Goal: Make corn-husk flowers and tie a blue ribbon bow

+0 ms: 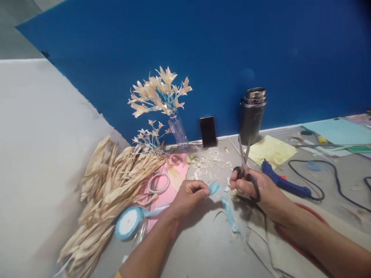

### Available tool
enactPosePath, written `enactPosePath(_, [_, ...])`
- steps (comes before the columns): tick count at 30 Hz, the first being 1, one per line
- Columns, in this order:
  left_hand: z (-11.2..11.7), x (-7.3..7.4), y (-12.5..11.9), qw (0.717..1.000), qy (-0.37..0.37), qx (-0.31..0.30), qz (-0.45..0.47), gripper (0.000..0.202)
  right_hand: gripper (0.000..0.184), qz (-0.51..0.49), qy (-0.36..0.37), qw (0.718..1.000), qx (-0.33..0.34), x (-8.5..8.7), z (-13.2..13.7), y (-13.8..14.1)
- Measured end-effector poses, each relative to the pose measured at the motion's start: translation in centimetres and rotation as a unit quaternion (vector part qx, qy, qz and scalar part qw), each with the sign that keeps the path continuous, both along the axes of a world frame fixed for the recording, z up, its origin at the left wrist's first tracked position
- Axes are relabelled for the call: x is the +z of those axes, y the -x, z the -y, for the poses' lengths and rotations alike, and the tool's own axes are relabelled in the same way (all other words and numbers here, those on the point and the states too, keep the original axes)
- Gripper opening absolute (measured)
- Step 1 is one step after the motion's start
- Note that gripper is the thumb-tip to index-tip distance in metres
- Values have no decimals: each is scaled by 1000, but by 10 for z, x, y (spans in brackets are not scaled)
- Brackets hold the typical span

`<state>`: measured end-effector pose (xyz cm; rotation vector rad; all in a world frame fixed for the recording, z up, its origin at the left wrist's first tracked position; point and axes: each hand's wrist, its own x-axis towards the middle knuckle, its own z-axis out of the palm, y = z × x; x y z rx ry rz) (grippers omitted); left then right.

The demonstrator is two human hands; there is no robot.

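Note:
My left hand (188,197) is closed in a pinch on the end of a light blue ribbon (214,187) that trails back to its spool (128,222). My right hand (252,186) grips black-handled scissors (245,162), blades pointing up and away, slightly apart. A cut strip of blue ribbon (230,215) lies on the table between my hands. Small pale clippings (208,161) are scattered beyond them.
A heap of dried corn husks (113,185) lies left, beside pink paper (169,181) and a tape roll (159,183). At the blue wall stand a vase of husk flowers (162,96), a phone (208,131) and a steel flask (252,114). A blue glue gun (285,182) with cable lies right.

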<state>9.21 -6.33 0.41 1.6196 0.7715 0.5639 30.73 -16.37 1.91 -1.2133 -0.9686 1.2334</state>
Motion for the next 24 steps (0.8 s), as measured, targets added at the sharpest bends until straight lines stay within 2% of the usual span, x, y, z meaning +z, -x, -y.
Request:
enactPosePath(5, [4,-2,-1,1000,-6,-3,-3,31,44,70,30,997,13,-13,-6,14])
enactPosePath(8, [9,-4,-3,1000,-13,1,-8,27,33,103,26,994,27,-14,-7,18])
enactPosePath(11, [9,-2,-4,1000,-15,12,-13,26,23,137,9,990,9,-15,-6,20])
enactPosePath(17, [3,-2,-1,1000,5,22,10,52,22,173,10,984,-45,-18,-7,9])
enactPosePath(19, [-2,-6,2,998,26,52,27,54,19,207,4,977,-51,-20,-8,3])
enactPosePath(22, [-13,-9,7,985,36,155,71,45,13,277,-1,961,-27,-23,-10,-6])
enactPosePath(24, [-19,-5,10,969,15,222,108,40,9,350,3,936,-24,-24,-11,-12])
